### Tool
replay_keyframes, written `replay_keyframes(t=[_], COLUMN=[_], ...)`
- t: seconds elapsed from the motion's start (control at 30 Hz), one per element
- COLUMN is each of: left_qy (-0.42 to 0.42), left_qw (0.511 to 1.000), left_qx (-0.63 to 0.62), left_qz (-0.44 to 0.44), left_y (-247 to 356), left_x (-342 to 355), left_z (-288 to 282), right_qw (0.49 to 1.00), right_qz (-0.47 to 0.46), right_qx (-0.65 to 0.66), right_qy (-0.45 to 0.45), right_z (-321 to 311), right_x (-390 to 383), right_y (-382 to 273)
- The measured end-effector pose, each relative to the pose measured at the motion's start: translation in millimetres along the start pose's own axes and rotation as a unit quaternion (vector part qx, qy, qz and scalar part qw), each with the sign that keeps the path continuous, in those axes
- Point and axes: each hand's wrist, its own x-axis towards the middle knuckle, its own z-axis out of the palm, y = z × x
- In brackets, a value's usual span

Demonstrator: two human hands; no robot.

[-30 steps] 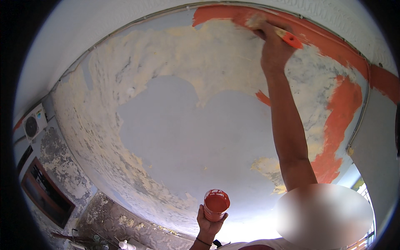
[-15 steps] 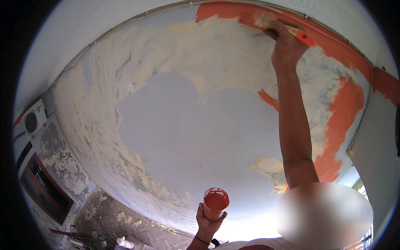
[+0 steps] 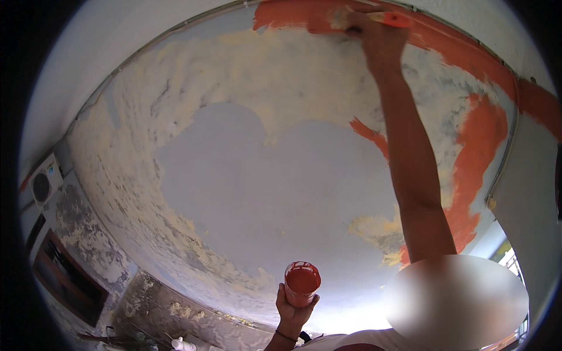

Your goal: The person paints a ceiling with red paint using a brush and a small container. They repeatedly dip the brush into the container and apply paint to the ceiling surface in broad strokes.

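A peeling wall (image 3: pixel 88 231), air-conditioner unit (image 3: pixel 47 182) and brown-framed window (image 3: pixel 69 279) suggest a home.

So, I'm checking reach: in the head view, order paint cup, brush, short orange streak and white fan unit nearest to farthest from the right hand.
1. Brush, held in the right hand.
2. Short orange streak, right of centre.
3. Paint cup, lower middle.
4. White fan unit, far left.

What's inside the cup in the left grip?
Inside the cup, held in the left grip: reddish-orange paint, with smears on the inner wall above it. The cup's bottom, and anything that might lie under the surface, can't be seen; the paint covers it.
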Motion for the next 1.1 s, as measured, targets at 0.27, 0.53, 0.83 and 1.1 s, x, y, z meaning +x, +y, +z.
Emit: replay_keyframes(t=[0.27,0.53,0.83,1.1], left_qy=[-0.031,-0.027,-0.002,-0.003], left_qw=[0.999,0.999,1.0,1.0], left_qx=[-0.022,-0.007,0.005,0.004], left_qz=[-0.03,-0.024,0.008,-0.012], left_y=[2.3,-3.9,-4.1,1.1], left_x=[4.0,8.8,1.9,-0.6], left_z=[-10.8,-10.9,6.9,3.2], right_qw=[0.971,0.672,0.936,0.942], right_qz=[-0.087,-0.253,-0.21,-0.082], right_qx=[-0.206,-0.695,-0.267,-0.3], right_qy=[0.08,-0.009,-0.094,0.124], right_z=[-109.8,-14.2,28.2,-180.5], right_x=[14.0,16.3,-3.7,36.3], right_y=[-54.2,6.2,13.6,-36.6])
